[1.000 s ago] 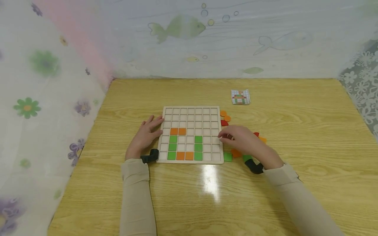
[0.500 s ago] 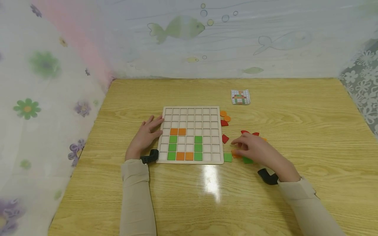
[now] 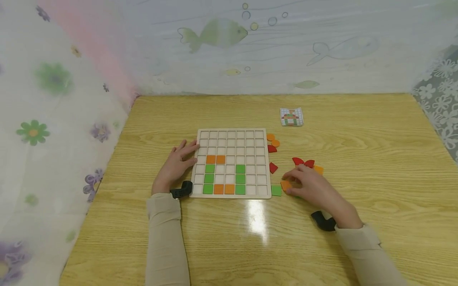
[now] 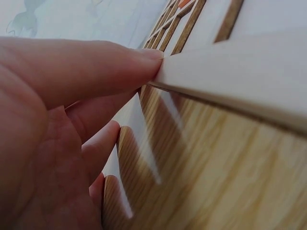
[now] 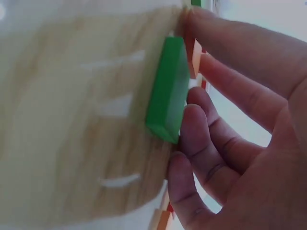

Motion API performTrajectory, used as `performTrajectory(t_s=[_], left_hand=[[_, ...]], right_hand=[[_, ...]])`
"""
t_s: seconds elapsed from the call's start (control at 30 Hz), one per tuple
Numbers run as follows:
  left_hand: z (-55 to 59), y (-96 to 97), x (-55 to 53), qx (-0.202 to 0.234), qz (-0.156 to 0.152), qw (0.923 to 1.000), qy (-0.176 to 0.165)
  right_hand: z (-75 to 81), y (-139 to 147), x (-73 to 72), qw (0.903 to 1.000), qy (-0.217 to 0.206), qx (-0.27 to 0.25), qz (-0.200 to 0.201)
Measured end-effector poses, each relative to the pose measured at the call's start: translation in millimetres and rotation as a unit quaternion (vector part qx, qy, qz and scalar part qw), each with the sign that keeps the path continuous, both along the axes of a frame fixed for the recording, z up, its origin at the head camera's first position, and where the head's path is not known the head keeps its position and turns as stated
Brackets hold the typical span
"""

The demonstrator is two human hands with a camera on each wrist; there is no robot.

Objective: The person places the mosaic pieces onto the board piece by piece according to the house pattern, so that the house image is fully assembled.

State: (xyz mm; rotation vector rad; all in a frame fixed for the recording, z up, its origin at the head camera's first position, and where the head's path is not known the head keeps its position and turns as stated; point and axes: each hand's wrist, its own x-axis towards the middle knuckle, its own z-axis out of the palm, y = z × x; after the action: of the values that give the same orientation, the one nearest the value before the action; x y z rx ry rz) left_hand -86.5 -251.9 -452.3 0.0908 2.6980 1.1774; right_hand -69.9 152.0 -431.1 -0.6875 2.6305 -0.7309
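My left hand (image 3: 174,167) rests at the left edge of a pale wooden grid board (image 3: 250,196), thumb (image 4: 129,64) and fingers touching its rim. Orange and green square tiles fill some of the board's cells. Right of the board, my right hand (image 3: 316,190) has its thumb and index finger at opposite sides of an orange square tile (image 3: 286,185), pinching it on the table. A green tile (image 5: 168,91) lies under the palm beside the other fingers, mostly hidden in the head view. Another green tile (image 3: 276,190) sits between the board and the orange tile.
Beside the board's right edge are orange round pieces (image 3: 270,137), a red piece (image 3: 272,148) and a red square tile (image 3: 273,168). Red quarter-round pieces (image 3: 297,161) and a yellow-orange tile (image 3: 319,170) lie beyond the right hand. A printed pattern card (image 3: 291,117) lies farther back.
My right hand has left the board's right edge, uncovering the red square tile, and moved right and toward me onto the orange tile. The left hand has stayed put.
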Motion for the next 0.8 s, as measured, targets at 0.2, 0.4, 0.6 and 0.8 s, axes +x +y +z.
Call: performTrajectory(t_s=[0.2,0.4,0.6,0.8], left_hand=[[-1.2,-0.8,1.4,-0.009,0.0,1.0,0.003],[1.4,-5.0,2.0,-0.015,0.006,0.9999,0.005],[2.1,-3.0,1.1,-0.005,0.0,1.0,0.001],[0.9,-0.3,0.5,-0.002,-0.003,1.0,0.004]], right_hand=[[-2.4,-4,0.2,0.9999,0.006,0.0,-0.013],[-2.5,-9,-1.9,0.9998,0.001,-0.012,-0.016],[-0.7,-10,-3.1,0.9991,-0.003,-0.033,-0.025],[7.9,-8,-3.5,0.9987,0.018,-0.045,-0.016]])
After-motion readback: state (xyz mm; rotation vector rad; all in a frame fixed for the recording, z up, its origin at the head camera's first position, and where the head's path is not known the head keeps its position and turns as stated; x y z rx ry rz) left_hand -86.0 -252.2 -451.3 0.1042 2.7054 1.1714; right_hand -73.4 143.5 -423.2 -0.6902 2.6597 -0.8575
